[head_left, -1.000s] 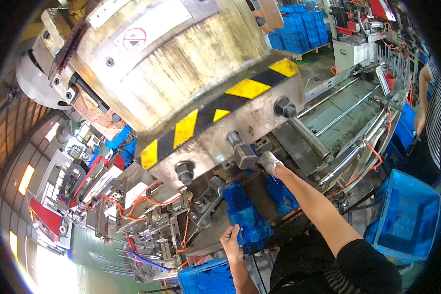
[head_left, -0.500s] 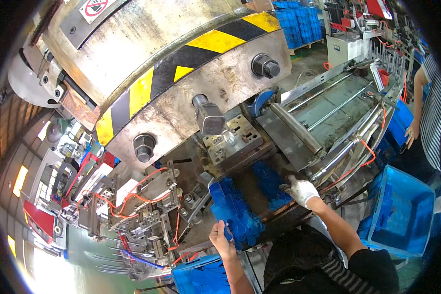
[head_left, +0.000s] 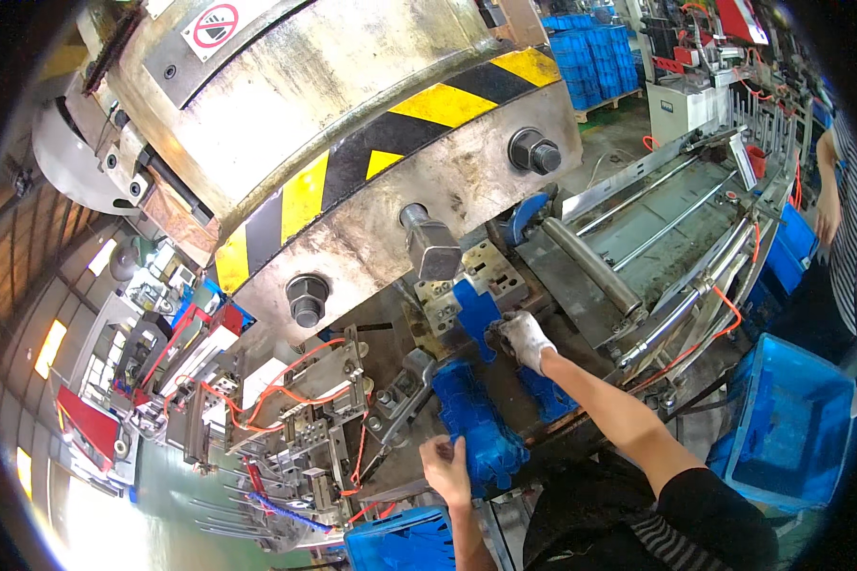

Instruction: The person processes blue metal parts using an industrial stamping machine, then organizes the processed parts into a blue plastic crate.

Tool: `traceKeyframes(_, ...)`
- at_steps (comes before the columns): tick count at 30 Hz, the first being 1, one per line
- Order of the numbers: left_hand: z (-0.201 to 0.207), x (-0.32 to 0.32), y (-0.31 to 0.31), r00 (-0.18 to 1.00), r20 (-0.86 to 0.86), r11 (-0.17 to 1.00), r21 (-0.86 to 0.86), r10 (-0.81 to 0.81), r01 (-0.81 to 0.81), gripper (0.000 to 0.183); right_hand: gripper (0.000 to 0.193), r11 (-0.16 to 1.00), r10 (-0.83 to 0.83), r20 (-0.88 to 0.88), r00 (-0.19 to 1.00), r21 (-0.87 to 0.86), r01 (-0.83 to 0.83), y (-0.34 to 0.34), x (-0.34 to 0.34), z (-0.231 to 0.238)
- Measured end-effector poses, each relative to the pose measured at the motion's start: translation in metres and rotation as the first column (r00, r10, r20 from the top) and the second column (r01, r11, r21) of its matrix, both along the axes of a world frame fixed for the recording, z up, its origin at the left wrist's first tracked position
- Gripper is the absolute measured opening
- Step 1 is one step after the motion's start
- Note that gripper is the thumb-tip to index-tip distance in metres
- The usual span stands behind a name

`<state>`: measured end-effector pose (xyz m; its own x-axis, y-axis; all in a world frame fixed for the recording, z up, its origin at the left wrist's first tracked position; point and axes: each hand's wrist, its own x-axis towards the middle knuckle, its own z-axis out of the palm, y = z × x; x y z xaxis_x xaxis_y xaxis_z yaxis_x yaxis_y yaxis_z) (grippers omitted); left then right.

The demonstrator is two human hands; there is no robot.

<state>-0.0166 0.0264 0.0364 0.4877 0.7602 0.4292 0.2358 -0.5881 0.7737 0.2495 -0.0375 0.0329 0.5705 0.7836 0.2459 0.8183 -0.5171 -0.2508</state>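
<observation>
On the counter (head_left: 502, 383), the left pile (head_left: 476, 423) and right pile (head_left: 548, 398) lie side by side before the die (head_left: 501, 269), with 1 piece (head_left: 477, 312) in the right hand (head_left: 524, 343) over its front edge, the left hand (head_left: 445, 469) at the left pile's near left side, 1 bin (head_left: 352, 541) below and 1 crate (head_left: 790, 428) well right.

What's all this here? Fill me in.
At a heavy machine with a yellow-and-black striped edge, a gloved right hand holds a flat blue piece by its edge, partly over the perforated metal block. The bare left hand is at the edge of a stack of blue pieces; a smaller blue pile lies to the stack's right.
</observation>
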Motion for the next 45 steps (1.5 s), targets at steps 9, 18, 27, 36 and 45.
traceKeyframes(9, -0.013, -0.003, -0.002, 0.991, -0.134, 0.998, -0.056, 0.024, -0.031, 0.042, 0.014, 0.981, -0.186, -0.335, 0.924, -0.122, 0.154, 0.035, 0.047, -0.028)
traceKeyframes(18, -0.008, -0.010, -0.003, 0.978, -0.207, 0.998, -0.044, 0.024, -0.034, 0.048, 0.023, 0.931, -0.246, -0.645, 0.724, 0.050, 0.360, 0.034, 0.036, -0.013)
traceKeyframes(27, -0.013, -0.015, 0.004, 0.958, -0.261, 0.983, -0.165, -0.117, 0.075, 0.040, 0.006, 0.958, -0.020, 0.134, 0.991, -0.281, 0.058, 0.029, 0.041, -0.011)
traceKeyframes(36, -0.011, -0.028, 0.011, 0.968, -0.142, 0.920, -0.363, -0.209, 0.145, 0.036, 0.009, 0.936, -0.056, 0.046, 0.997, -0.346, 0.068, 0.035, 0.039, -0.008)
traceKeyframes(45, -0.015, -0.048, 0.037, 0.959, -0.098, 0.844, -0.504, -0.264, 0.181, 0.023, 0.022, 0.962, -0.153, -0.508, 0.848, 0.120, 0.246, 0.036, 0.040, -0.027)
